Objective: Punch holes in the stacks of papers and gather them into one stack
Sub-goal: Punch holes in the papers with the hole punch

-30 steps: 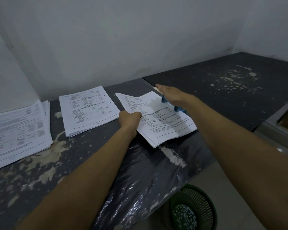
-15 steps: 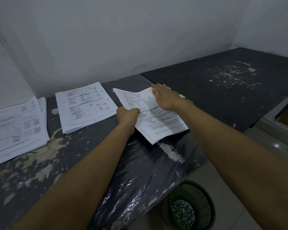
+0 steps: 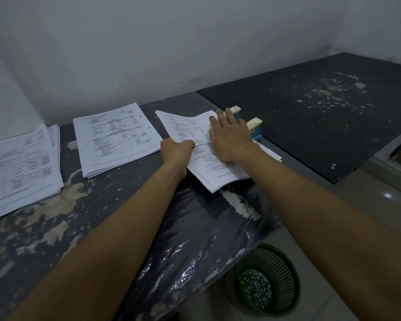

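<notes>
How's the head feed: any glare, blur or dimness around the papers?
Head view: dim, bluish light; print on the papers is too soft to read; glare streaks on the plastic sheet; wide-angle stretch at the edges; right hand sharp.

Dim room: bare white wall point(image 3: 171, 47), worn dark table point(image 3: 56, 228), green basket point(image 3: 267, 279) on pale tiled floor point(image 3: 368, 205).

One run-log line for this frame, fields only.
left hand: grips paper stack edge | right hand: flat over hole punch | middle stack: holes visible | far-left stack: untouched | stacks: not gathered
</notes>
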### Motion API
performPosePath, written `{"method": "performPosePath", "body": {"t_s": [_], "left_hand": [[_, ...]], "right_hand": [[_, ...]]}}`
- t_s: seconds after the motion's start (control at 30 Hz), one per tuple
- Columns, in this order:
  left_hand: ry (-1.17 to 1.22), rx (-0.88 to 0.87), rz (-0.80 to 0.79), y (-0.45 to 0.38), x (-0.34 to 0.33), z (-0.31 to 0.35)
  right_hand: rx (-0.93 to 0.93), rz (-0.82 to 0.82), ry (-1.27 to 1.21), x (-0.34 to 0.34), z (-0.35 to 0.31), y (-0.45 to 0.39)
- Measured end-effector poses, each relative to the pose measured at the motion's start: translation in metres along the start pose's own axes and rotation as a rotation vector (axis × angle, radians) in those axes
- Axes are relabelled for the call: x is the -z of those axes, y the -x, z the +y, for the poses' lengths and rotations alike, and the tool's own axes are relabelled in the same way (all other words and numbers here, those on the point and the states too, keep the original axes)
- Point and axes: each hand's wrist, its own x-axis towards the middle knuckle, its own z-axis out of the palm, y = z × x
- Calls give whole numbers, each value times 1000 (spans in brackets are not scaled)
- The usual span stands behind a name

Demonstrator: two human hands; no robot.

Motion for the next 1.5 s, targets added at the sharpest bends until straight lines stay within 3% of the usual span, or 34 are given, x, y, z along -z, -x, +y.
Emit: {"method": "performPosePath", "body": {"t_s": [0.27,0.53,1.1,1.33,1.5], "left_hand": [[4,10,3,4,-1,3],[19,37,-17,11,1,8],[18,-46,-31,26,37,27],[25,-73,-37,40,89,40],[45,-93,-21,49,125,47]], "right_hand": [[1,-57,-53,7,1,-5],[-127,-149,-724,72,15,4],[-98,-72,-752,75,18,-12],[-165,223,-613,81,-2,-5],[-30,317,-674,78,-36,17]]}}
